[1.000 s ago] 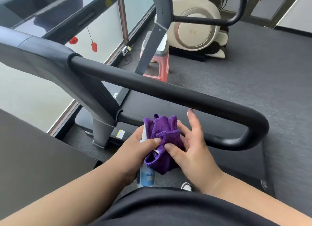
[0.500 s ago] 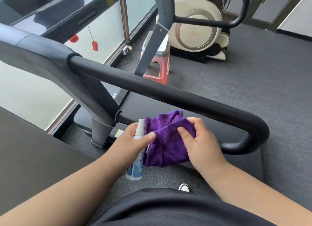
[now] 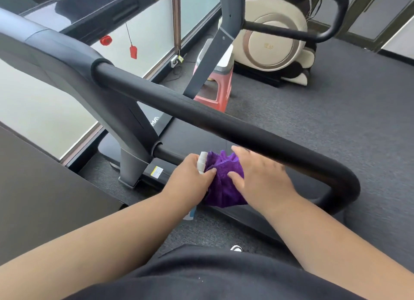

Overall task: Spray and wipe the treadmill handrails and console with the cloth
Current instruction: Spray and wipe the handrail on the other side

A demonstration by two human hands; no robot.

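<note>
Holding the bottle [image 3: 201, 163] in your left hand [image 3: 187, 178], you keep the grip curled round it, thumb pinching the cloth's [image 3: 220, 183] edge against it. Your right hand [image 3: 261, 178] lies on the cloth with thumb and fingers spread; whether that grip actually closes on the fabric, you cannot tell. The purple cloth is bunched between both hands, just below the black handrail [image 3: 224, 118], above the treadmill deck [image 3: 192, 138]. A pink stool [image 3: 218, 86] stands beyond.

A pink stool [image 3: 218, 93] stands near a cream massage chair [image 3: 275, 41] on grey carpet [image 3: 336, 120].
</note>
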